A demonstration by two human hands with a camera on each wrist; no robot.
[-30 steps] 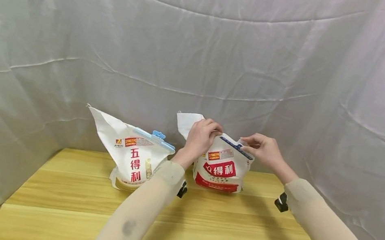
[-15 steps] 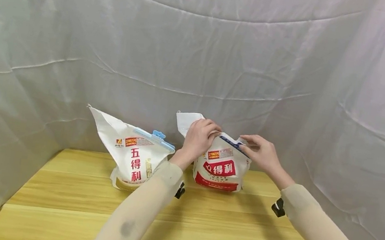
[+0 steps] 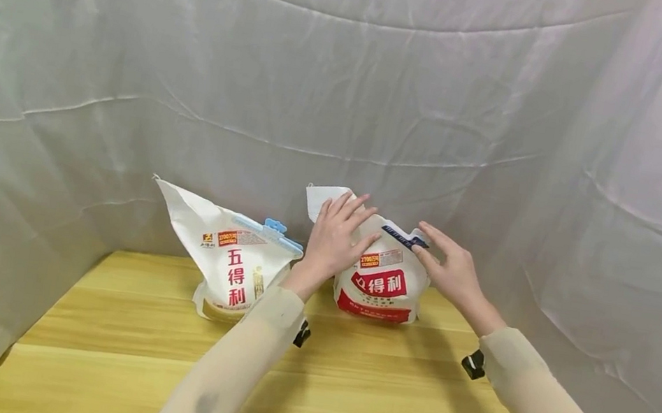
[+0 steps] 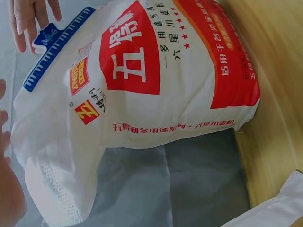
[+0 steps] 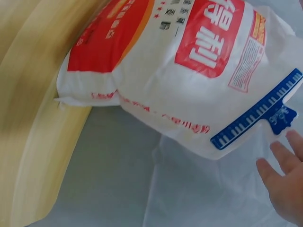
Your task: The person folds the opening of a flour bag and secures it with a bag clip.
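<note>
A white flour bag (image 3: 383, 263) with red printing stands upright on the table. Across its folded top runs a blue bag clip (image 5: 258, 111), fastened at a slant, with the bag's loose corner sticking up at the left. My left hand (image 3: 335, 239) hovers by the top left of this bag, fingers spread and nothing in them. My right hand (image 3: 455, 270) is beside the clip's handle at the top right. In the right wrist view its fingers (image 5: 286, 158) are extended just short of the handle. Both hands appear in the left wrist view, apart from the clip.
Left of it stands a second white flour bag (image 3: 218, 240), closed with a light blue bag clip (image 3: 270, 232); my left forearm covers part of its right side. Both bags rest near the back of the wooden table (image 3: 118, 318). Grey cloth (image 3: 346, 96) hangs behind and around.
My left hand has let go of the bag's top edge and spread its fingers. The right hand has loosened from the clip's handle. The clip stays on the bag.
</note>
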